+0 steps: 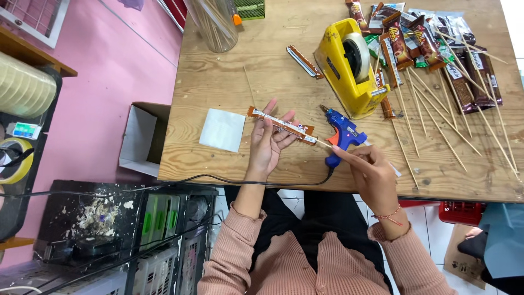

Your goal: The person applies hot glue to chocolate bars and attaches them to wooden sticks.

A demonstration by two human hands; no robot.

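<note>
My left hand (268, 143) holds a long brown snack bar (280, 125) flat across its fingers above the wooden table (218, 76). A thin wooden skewer (323, 144) runs from the bar's right end to my right hand (371, 170), which pinches the stick. A blue glue gun (341, 134) lies on the table just behind the skewer, between my two hands, with its black cord trailing off the front edge.
A yellow tape dispenser (349, 65) stands behind the glue gun. Several wrapped snack bars (420, 38) and loose skewers (447, 109) lie at the right. A white paper square (222, 130), a single bar (304, 61), a clear jar (215, 24) and an open box (143, 136) are at the left.
</note>
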